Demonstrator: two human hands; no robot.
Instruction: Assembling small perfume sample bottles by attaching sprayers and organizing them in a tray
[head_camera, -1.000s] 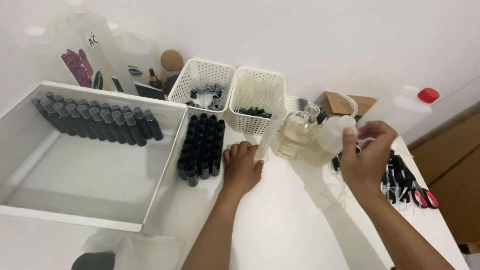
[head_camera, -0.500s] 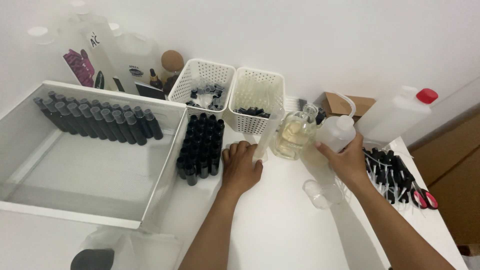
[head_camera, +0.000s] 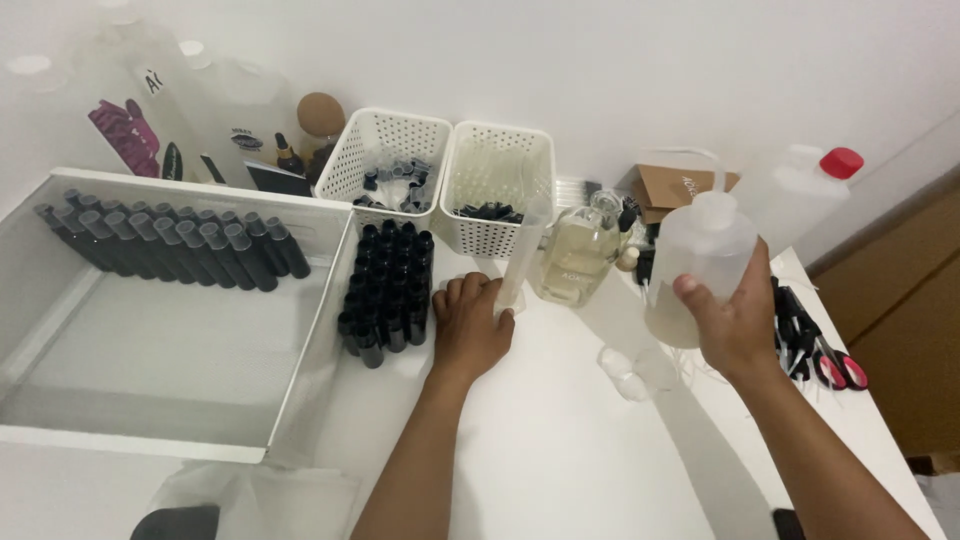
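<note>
My right hand (head_camera: 738, 325) grips a translucent plastic wash bottle (head_camera: 700, 262) with a bent spout and lifts it off the white table, right of a clear glass bottle (head_camera: 577, 255) of pale yellow liquid. My left hand (head_camera: 470, 325) rests on the table with its fingers around the foot of a tall clear measuring cylinder (head_camera: 522, 262). A cluster of small black bottles (head_camera: 388, 290) stands just left of that hand.
A large clear tray (head_camera: 290, 385) holds a row of black bottles (head_camera: 170, 243) at the left. Two white perforated baskets (head_camera: 498, 175) sit at the back. A white jug with a red cap (head_camera: 805, 190), scissors (head_camera: 825, 350) and a small clear cup (head_camera: 625, 368) lie at the right.
My right hand moved from above the wash bottle down around its body and raised it toward me. My left hand stayed at the cylinder's foot.
</note>
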